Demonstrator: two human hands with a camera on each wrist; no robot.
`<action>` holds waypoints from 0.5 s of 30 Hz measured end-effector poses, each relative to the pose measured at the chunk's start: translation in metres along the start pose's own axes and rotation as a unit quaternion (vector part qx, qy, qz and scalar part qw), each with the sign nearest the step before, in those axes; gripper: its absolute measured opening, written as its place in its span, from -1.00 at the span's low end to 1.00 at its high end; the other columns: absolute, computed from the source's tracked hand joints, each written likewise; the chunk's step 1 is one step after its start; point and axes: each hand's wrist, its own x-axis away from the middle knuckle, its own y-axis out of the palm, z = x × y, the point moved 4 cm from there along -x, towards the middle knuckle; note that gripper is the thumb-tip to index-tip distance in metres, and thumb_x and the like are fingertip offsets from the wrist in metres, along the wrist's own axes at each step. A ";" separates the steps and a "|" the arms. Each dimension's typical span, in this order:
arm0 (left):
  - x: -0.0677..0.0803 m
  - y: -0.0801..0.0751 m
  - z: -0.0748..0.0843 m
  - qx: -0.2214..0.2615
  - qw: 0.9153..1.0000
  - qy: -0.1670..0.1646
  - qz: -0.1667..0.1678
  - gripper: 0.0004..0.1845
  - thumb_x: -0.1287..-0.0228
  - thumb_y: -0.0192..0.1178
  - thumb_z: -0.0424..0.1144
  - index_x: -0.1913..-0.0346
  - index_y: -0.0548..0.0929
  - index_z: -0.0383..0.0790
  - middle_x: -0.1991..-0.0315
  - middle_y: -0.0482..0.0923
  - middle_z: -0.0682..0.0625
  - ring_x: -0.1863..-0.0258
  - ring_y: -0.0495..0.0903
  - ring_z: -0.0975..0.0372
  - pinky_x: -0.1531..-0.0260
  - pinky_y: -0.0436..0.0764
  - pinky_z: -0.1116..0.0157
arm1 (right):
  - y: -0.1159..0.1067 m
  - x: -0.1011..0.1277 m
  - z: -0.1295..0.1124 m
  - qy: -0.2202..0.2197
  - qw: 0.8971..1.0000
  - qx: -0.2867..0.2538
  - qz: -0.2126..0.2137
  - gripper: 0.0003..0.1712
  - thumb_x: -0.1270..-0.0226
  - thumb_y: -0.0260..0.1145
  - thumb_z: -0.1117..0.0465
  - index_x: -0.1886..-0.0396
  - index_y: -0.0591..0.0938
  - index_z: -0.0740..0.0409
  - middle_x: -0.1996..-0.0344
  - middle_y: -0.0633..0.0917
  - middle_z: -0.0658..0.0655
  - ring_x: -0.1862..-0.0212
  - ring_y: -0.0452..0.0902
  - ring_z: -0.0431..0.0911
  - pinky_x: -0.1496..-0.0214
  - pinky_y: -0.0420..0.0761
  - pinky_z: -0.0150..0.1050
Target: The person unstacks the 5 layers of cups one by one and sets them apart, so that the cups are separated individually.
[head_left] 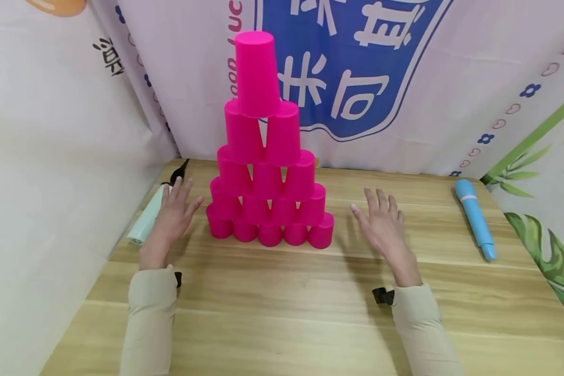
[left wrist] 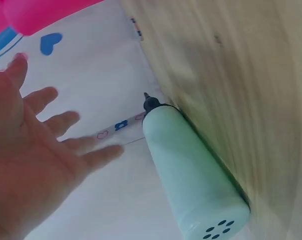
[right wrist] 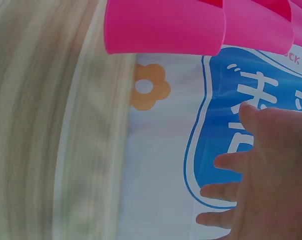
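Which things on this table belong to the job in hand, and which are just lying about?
In the job:
cup pyramid, pink, five tiers
left hand, open beside it
right hand, open beside it

Lying about:
green pump, at the left edge
blue pump, at the right
table
banner behind

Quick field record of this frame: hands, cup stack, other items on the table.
left hand: open, fingers spread, holds nothing, left of the stack
right hand: open, fingers spread, holds nothing, right of the stack
cup pyramid: pink cups upside down, five rows, one cup on top, standing
mint pump: lying by left hand
blue pump: lying at right
table: light wood
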 end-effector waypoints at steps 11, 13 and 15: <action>0.001 -0.018 0.014 0.177 0.984 0.008 0.000 -0.37 -0.50 -0.18 0.12 -0.38 0.33 -0.27 -0.23 0.45 -0.25 -0.20 0.45 -0.07 -0.20 0.41 -0.05 | 0.001 0.002 -0.015 -0.092 0.985 -0.145 -0.021 -0.33 -0.50 0.02 -0.13 -0.39 0.32 0.23 -0.24 0.46 0.31 -0.21 0.42 0.21 -0.19 0.44 0.17; 0.001 -0.018 0.013 0.196 0.981 0.016 -0.001 -0.42 -0.52 -0.15 0.07 -0.36 0.35 -0.29 -0.18 0.49 -0.26 -0.14 0.51 -0.07 -0.13 0.48 -0.03 | 0.004 0.002 -0.019 -0.105 0.984 -0.140 -0.033 -0.38 -0.50 0.05 -0.08 -0.34 0.38 0.25 -0.13 0.56 0.31 -0.08 0.53 0.19 -0.09 0.53 0.12; 0.002 -0.018 0.010 0.209 0.978 0.020 0.000 -0.45 -0.53 -0.13 0.01 -0.34 0.37 -0.33 -0.14 0.51 -0.28 -0.10 0.53 -0.09 -0.08 0.52 -0.03 | 0.006 0.002 -0.021 -0.113 0.984 -0.130 -0.042 -0.44 -0.50 0.08 0.00 -0.30 0.42 0.29 -0.02 0.61 0.32 0.02 0.58 0.18 -0.02 0.57 0.09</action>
